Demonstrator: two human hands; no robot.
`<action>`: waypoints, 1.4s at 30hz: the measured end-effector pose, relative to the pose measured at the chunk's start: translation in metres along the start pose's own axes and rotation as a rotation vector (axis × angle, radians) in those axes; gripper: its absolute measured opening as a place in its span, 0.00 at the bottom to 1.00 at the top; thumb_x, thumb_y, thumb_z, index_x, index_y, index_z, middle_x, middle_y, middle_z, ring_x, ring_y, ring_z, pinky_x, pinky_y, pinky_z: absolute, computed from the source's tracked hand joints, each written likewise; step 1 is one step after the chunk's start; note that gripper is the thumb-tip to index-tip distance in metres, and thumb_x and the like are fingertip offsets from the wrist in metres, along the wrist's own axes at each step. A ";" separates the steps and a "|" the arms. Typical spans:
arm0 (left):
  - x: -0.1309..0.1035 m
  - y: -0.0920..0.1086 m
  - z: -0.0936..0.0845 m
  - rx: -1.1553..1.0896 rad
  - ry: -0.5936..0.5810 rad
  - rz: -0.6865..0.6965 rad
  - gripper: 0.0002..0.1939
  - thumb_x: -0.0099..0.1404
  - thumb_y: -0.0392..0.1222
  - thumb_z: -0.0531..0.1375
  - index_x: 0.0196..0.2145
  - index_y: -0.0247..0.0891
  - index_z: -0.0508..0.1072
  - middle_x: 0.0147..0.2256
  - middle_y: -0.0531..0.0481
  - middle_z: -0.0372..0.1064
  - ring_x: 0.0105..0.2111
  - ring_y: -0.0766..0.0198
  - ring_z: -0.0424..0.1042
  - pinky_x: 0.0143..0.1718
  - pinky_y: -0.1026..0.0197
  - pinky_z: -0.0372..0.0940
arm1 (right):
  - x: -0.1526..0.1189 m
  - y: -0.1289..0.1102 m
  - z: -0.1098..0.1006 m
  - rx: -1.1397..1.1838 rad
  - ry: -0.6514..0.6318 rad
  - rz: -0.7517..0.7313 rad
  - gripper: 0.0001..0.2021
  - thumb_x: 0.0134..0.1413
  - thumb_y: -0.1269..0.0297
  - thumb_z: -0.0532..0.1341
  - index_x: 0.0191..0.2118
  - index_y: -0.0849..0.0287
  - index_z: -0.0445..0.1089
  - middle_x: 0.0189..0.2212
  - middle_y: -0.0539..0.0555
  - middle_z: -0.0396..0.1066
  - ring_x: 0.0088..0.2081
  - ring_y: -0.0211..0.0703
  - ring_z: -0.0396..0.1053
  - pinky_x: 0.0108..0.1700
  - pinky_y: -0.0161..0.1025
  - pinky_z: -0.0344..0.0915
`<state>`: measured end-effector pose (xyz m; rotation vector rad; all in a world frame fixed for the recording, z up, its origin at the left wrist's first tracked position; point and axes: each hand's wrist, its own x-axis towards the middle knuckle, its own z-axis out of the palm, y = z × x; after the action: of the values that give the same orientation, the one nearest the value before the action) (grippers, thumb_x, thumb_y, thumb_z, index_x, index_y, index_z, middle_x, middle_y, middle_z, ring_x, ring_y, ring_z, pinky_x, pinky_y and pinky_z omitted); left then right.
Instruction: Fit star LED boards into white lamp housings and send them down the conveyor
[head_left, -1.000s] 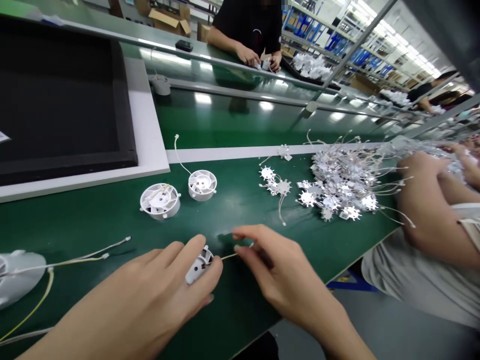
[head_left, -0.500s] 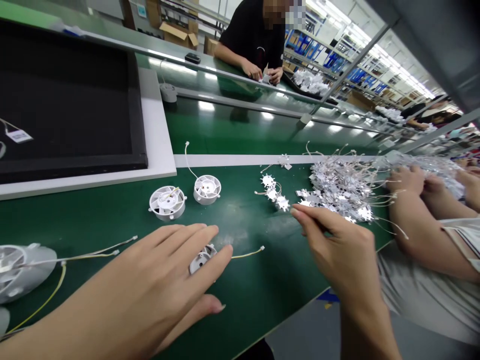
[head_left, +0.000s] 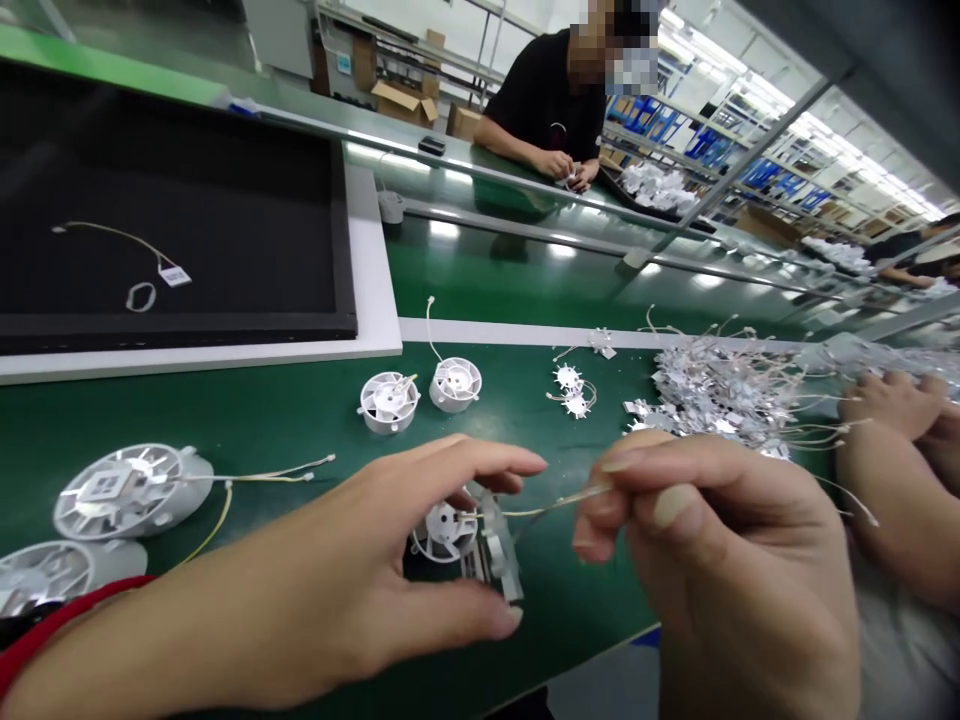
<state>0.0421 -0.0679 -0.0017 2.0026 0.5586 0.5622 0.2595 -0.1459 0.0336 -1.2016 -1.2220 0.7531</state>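
My right hand [head_left: 697, 530] is closed in a pinch on a thin wire [head_left: 562, 500]. A blurred silvery metal piece [head_left: 497, 550] appears to hang at the wire's left end. My left hand [head_left: 420, 540] is open around that piece, thumb below and fingers above; whether it touches the piece I cannot tell. Behind the piece, partly hidden by my left hand, lies a small white round fan housing [head_left: 444, 530]. Two similar white housings [head_left: 388, 400] [head_left: 456, 383] stand farther back. Small star-shaped metal pieces with wires [head_left: 576, 404] lie beyond my right hand.
A large pile of wired metal pieces [head_left: 720, 385] lies at the right, beside another person's arm [head_left: 900, 480]. Larger white fan housings [head_left: 135, 490] sit at the left. A black tray [head_left: 225, 220] on a white board [head_left: 375, 270] is behind. Across the bench a person [head_left: 540, 110] works.
My right hand has come back towards me from the star-shaped pieces, and one fewer lies there. It now pinches a wire. My left hand's thumb and fingers have spread around the metal piece.
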 end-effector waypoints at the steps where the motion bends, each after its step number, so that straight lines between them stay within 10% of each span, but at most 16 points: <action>1: 0.001 0.001 -0.001 -0.111 -0.033 -0.061 0.24 0.72 0.46 0.69 0.63 0.61 0.72 0.54 0.61 0.81 0.48 0.64 0.83 0.45 0.69 0.79 | 0.002 0.002 0.000 0.018 0.000 0.012 0.07 0.62 0.50 0.75 0.37 0.43 0.87 0.24 0.50 0.80 0.22 0.44 0.78 0.24 0.40 0.80; 7: 0.011 0.002 -0.004 -0.514 -0.134 -0.369 0.09 0.63 0.45 0.72 0.39 0.45 0.79 0.34 0.58 0.79 0.34 0.64 0.81 0.33 0.69 0.75 | 0.006 0.017 -0.008 -0.094 0.077 -0.005 0.02 0.64 0.59 0.75 0.39 0.42 0.87 0.26 0.46 0.82 0.25 0.39 0.80 0.31 0.34 0.81; 13: 0.019 0.003 -0.011 -0.631 -0.065 -0.362 0.11 0.64 0.40 0.67 0.45 0.43 0.80 0.36 0.53 0.84 0.37 0.59 0.85 0.38 0.62 0.80 | 0.006 0.020 -0.022 -0.703 0.067 -0.095 0.07 0.64 0.65 0.69 0.34 0.48 0.84 0.28 0.49 0.82 0.29 0.46 0.81 0.30 0.38 0.79; 19: 0.018 -0.005 -0.010 -0.643 -0.076 -0.372 0.20 0.66 0.42 0.68 0.55 0.44 0.75 0.37 0.53 0.85 0.32 0.60 0.85 0.32 0.65 0.80 | 0.000 0.016 -0.021 -0.923 -0.036 -0.367 0.08 0.69 0.65 0.65 0.48 0.50 0.80 0.59 0.56 0.79 0.63 0.59 0.75 0.65 0.57 0.73; 23: 0.016 -0.006 -0.007 -0.724 -0.052 -0.371 0.17 0.65 0.38 0.69 0.50 0.46 0.75 0.35 0.58 0.84 0.32 0.64 0.85 0.34 0.69 0.79 | -0.003 0.014 -0.014 -0.771 -0.316 -0.349 0.15 0.70 0.66 0.65 0.59 0.51 0.75 0.60 0.53 0.80 0.65 0.52 0.74 0.77 0.56 0.58; 29: 0.014 0.001 -0.005 -0.718 -0.084 -0.367 0.12 0.65 0.37 0.68 0.46 0.46 0.76 0.35 0.58 0.84 0.38 0.62 0.86 0.33 0.71 0.79 | 0.002 0.012 -0.005 -0.454 -0.356 -0.051 0.11 0.72 0.65 0.64 0.55 0.46 0.79 0.43 0.46 0.85 0.44 0.41 0.84 0.50 0.34 0.79; 42: 0.011 0.009 -0.019 -0.735 -0.172 -0.453 0.10 0.68 0.39 0.72 0.47 0.48 0.83 0.36 0.61 0.82 0.36 0.71 0.82 0.39 0.76 0.74 | 0.003 0.011 0.004 -0.352 -0.383 0.011 0.11 0.71 0.69 0.63 0.33 0.55 0.74 0.27 0.44 0.73 0.27 0.30 0.65 0.29 0.27 0.61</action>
<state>0.0413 -0.0524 0.0163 1.1655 0.5700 0.2517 0.2586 -0.1387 0.0236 -1.3880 -1.7192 0.8232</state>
